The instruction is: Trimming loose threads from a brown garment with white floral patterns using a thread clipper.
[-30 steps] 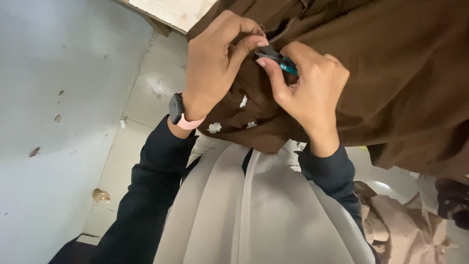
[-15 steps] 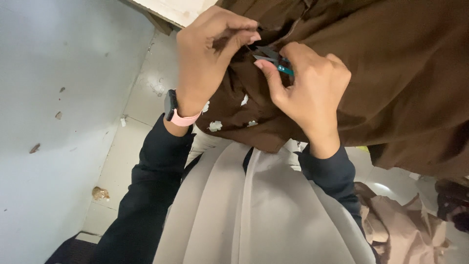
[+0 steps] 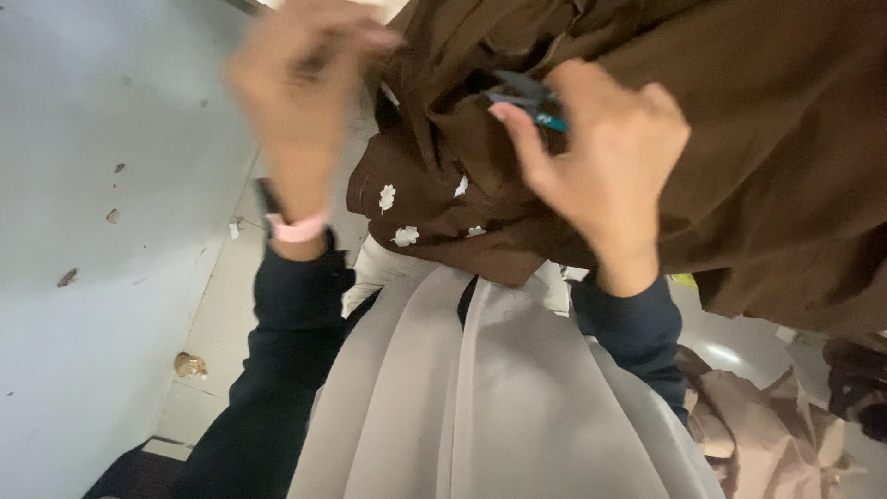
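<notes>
Here the right hand pinches small teal-handled snips against the soft, limp brown fabric garment draped above the lap, best gathered at a fold, while the blurred left hand hovers beside it, its grip unclear.

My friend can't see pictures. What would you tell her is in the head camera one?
A person's right hand holds a small teal-handled snipping tool against brown cloth dotted with small white flowers. The left hand, blurred, is raised beside the cloth, with a pink watch band on the wrist. Pale grey fabric covers the lap below.
</notes>
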